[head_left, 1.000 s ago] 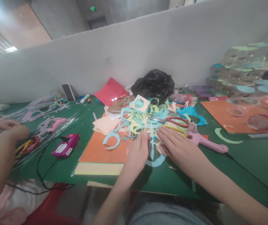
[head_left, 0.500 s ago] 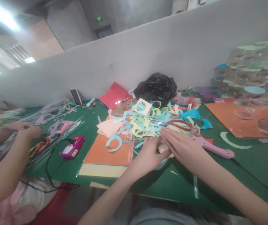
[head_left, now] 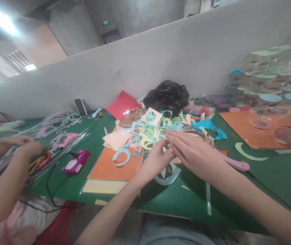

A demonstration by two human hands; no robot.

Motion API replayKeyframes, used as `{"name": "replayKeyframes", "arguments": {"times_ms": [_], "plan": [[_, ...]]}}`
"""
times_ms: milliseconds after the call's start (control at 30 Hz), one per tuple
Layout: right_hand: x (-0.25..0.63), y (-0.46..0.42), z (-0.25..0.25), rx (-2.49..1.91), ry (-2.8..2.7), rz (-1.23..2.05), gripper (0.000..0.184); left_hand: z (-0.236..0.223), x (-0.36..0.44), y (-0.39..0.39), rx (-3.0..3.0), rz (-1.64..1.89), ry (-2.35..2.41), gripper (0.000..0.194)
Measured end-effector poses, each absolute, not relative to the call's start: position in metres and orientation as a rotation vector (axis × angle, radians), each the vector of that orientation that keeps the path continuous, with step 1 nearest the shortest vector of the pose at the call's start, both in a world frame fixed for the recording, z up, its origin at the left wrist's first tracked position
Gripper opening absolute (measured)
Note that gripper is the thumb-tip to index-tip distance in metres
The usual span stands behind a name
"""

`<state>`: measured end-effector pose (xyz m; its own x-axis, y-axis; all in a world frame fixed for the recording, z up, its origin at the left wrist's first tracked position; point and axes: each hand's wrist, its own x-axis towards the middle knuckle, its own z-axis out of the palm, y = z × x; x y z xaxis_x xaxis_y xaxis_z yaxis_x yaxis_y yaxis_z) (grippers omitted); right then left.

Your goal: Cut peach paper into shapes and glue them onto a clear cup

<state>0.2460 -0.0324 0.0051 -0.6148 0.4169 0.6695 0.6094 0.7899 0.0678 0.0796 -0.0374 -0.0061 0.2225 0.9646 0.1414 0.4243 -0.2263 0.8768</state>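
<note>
My left hand and my right hand meet over the front of a heap of cut paper scraps. The fingers of both are bent inward and pressed close together; whatever lies between them is hidden. Just below them, a pale blue paper ring rests on the green table. Under my right wrist runs a pink hot glue gun, partly covered. Red-handled scissors lie behind my right fingers, mostly hidden. A clear stick lies by my right forearm.
At left, a co-worker's hands work near a purple box with a cord. A black plastic bag and red sheet sit against the partition. Tiers of cups and paper discs rise at right, beside an orange sheet.
My hands have risen slightly and shifted left, drawing closer together. More of the pale blue ring below them now shows, while the scissors are more covered. The view has turned a little.
</note>
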Motion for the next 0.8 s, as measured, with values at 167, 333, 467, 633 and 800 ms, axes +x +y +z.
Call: {"name": "replayKeyframes", "arguments": {"times_ms": [167,333,467,633,800], "plan": [[0.227,-0.011,0.01,-0.744,-2.275,-0.278,0.037,-0.006,0.062,-0.016,1.849,0.994,1.346,0.012],[0.222,0.008,-0.008,-0.829,-2.201,-0.298,0.046,-0.022,0.052,0.002,1.835,1.113,1.459,0.01],[0.237,0.017,-0.019,-1.106,-2.093,-0.334,0.045,-0.031,0.046,0.009,1.833,1.208,1.5,0.015],[0.25,0.014,-0.022,-1.643,-2.28,-0.396,0.021,-0.035,0.038,0.018,1.704,1.31,1.58,0.024],[0.243,-0.001,-0.022,-1.789,-2.526,-0.328,0.023,-0.036,0.034,0.02,1.69,1.362,1.546,0.029]]}}
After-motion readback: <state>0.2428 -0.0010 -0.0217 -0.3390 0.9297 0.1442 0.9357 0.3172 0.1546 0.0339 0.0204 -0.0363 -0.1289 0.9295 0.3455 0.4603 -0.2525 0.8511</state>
